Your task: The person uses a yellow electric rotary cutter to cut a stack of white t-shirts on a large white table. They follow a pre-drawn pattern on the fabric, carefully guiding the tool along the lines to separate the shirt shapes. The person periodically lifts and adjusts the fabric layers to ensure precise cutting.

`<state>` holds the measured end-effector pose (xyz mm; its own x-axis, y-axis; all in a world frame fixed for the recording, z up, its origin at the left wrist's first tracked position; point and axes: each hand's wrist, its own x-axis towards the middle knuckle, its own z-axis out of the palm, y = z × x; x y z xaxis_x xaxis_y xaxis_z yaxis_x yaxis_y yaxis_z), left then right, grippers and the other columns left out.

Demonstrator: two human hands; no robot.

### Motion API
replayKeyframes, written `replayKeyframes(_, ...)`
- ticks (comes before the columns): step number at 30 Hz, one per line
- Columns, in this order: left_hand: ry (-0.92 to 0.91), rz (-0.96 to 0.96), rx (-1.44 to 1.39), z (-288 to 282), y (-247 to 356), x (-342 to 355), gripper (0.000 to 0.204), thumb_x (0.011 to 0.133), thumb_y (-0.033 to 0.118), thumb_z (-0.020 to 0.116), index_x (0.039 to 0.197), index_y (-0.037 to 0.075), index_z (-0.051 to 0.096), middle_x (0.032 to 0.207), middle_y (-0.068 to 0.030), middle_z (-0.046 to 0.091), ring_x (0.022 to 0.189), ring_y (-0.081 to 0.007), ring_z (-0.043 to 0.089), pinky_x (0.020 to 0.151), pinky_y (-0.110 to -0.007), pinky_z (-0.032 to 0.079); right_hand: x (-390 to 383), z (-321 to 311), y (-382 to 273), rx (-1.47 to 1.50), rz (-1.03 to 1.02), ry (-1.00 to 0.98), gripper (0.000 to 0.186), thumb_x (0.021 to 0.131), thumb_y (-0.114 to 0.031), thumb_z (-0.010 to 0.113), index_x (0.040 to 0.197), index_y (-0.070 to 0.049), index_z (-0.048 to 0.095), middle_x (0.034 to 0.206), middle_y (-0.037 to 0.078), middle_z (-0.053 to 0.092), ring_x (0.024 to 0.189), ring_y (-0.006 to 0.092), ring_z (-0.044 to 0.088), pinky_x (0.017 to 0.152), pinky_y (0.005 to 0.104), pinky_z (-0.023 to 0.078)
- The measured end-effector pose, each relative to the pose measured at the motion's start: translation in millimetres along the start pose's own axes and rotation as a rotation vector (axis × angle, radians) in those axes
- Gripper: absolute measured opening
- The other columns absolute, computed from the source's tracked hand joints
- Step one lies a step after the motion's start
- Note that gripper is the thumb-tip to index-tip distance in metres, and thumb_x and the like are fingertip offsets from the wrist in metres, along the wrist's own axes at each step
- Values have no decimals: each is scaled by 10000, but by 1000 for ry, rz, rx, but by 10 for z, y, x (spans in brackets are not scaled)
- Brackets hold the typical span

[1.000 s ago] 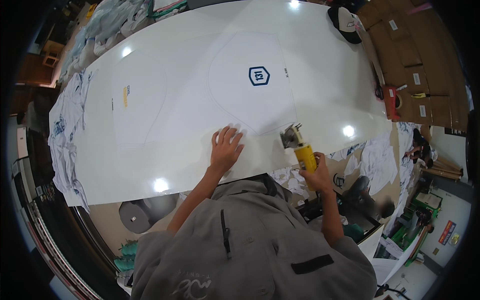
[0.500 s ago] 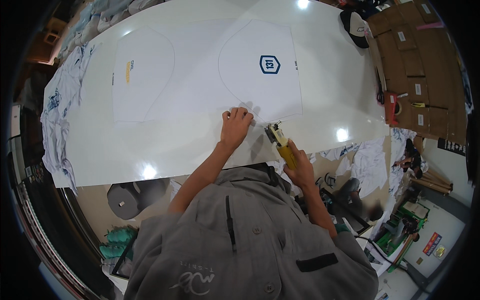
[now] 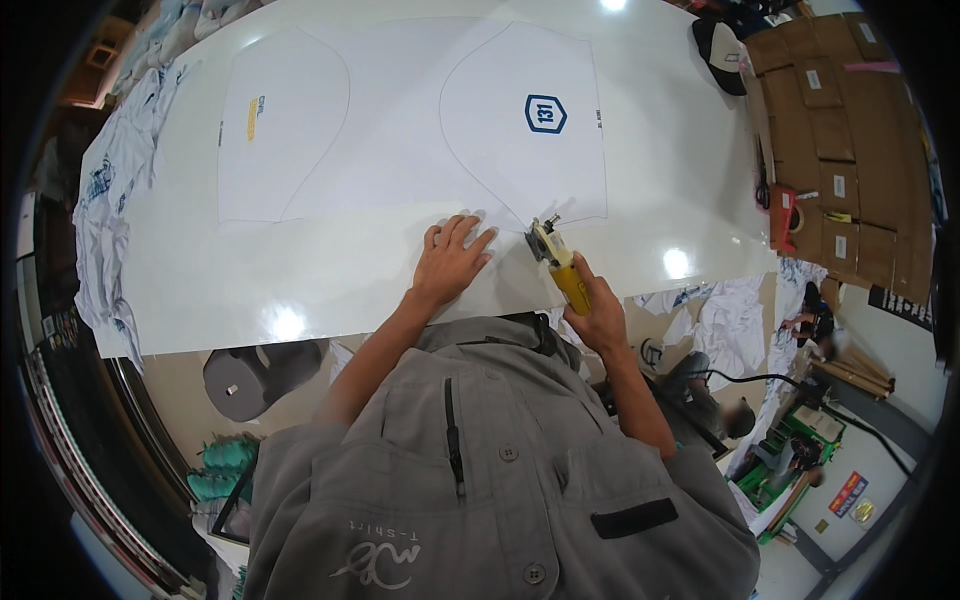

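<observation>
White fabric lies flat on the table, with curved outlines of two pattern pieces on it. A blue hexagon emblem marks the right piece, and small yellow and blue print the left one. My right hand grips a yellow handheld electric fabric cutter by its body. The cutter's head meets the near edge of the right piece, at the lower end of its curved line. To the left of the cutter, my left hand rests with fingers spread at the fabric's near edge, holding nothing.
The glossy white table reaches nearly to my waist. White printed cloths hang over its left end. A black-and-white cap, scissors and a red tape dispenser sit along the right edge, beside brown cardboard. Other people are at right.
My left hand has shifted slightly left, and its curled fingers have spread out. The cutter has moved a little farther from me, to the fabric's near edge. A black cord now shows at right.
</observation>
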<state>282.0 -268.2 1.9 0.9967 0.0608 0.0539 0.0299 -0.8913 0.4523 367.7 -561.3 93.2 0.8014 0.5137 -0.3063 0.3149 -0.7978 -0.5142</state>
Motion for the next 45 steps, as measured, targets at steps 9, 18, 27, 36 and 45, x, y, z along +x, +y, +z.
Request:
replayKeyframes(9, 29, 12, -20, -16, -11, -29, 436, 1033, 375, 648, 1443, 228, 628, 1498, -60, 520, 1466, -273, 411, 1165, -554, 304, 117, -59, -64, -14, -23, -12, 938, 824, -139, 739, 1670, -315, 373, 1130, 186, 676, 999, 411, 703, 871, 502, 589)
replayKeyframes(18, 148, -172, 19, -88, -328, -250, 450, 1003, 336, 709, 1406, 147, 646, 1463, -85, 544, 1423, -275, 452, 1150, -537, 312, 281, -91, -119, -18, -71, -17, 947, 814, -134, 745, 1669, -307, 377, 1111, 182, 679, 990, 407, 700, 855, 504, 583)
replayKeyframes(27, 261, -409, 165, -406, -979, -599, 569, 1057, 336, 624, 1568, 114, 508, 1716, -103, 372, 1616, -329, 274, 1303, -624, 144, 516, -127, -233, -16, -144, -25, 939, 814, -126, 735, 1670, -286, 383, 1067, 187, 674, 963, 403, 690, 852, 495, 571)
replayKeyframes(36, 200, -445, 97, -464, -938, -547, 572, 1100, 371, 531, 1608, 119, 460, 1734, -57, 353, 1629, -328, 244, 1324, -613, 124, 820, -113, -447, -8, -212, -25, 940, 806, -122, 732, 1668, -283, 395, 1025, 169, 667, 943, 383, 686, 847, 475, 573)
replayKeyframes(45, 197, -456, 86, -468, -935, -540, 556, 1093, 356, 537, 1593, 121, 475, 1736, -58, 347, 1628, -327, 245, 1329, -595, 142, 1100, -73, -761, -44, -111, -121, 957, 824, -154, 701, 1692, -310, 329, 1075, 208, 672, 1020, 416, 682, 909, 493, 554)
